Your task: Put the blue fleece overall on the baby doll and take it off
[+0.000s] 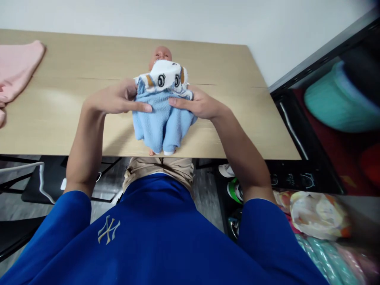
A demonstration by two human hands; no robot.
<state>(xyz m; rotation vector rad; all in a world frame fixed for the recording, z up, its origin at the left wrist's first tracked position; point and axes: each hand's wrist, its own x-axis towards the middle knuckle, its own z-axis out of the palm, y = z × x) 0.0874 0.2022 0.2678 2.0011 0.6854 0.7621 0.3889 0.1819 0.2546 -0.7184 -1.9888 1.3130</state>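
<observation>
A baby doll [160, 53] lies on its back on the wooden table [59, 114], head away from me, feet at the near edge. A light blue towel garment [162, 122] with a white hood that has cartoon eyes [166, 77] covers its body. My left hand [117, 99] pinches the blue cloth at the doll's left side, thumb and fingers closed on it. My right hand [198, 103] grips the cloth at the right side, fingers closed on the fabric.
A pink cloth [18, 67] lies at the table's far left. A dark shelf unit [326, 118] with a teal object stands to the right. Bags and colourful bundles [317, 215] sit on the floor at the right. Black chair parts show under the table.
</observation>
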